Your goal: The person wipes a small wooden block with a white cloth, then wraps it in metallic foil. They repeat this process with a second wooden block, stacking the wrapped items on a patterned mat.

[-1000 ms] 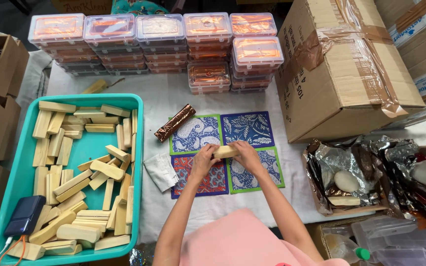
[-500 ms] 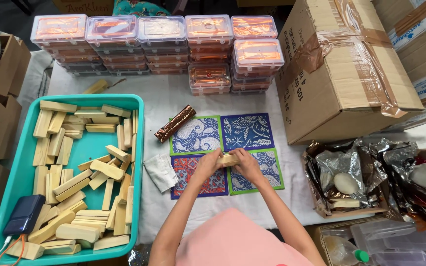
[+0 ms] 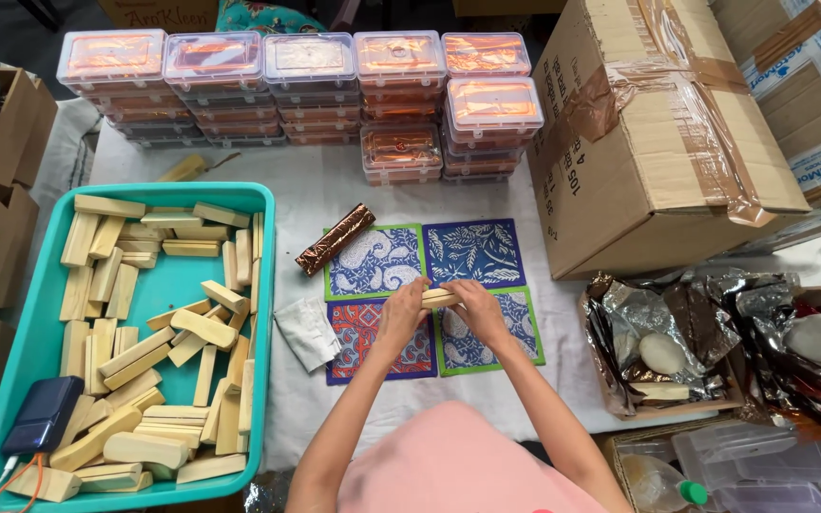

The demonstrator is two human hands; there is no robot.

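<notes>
At bench centre, over four patterned mats (image 3: 472,252), left hand (image 3: 399,318) and right hand (image 3: 479,313) hold one pale wooden stick (image 3: 439,298), drawn slightly nearer than before; teal tray (image 3: 159,285) at 9 o'clock

A pale cream wooden stick (image 3: 440,297) is showing between the hands, over four patterned mats (image 3: 427,294): two are showing white paisley and leaf prints on deep blue with green edges, one is showing red and blue motifs, one blue leaves bordered green. Cream sticks are filling a teal tray (image 3: 159,283), where a navy power bank (image 3: 43,414) is trailing an orange cable. A coppery-brown foil roll (image 3: 335,238) is lying on the white desk (image 3: 353,190). Clear boxes (image 3: 298,81) are glowing orange inside.
</notes>
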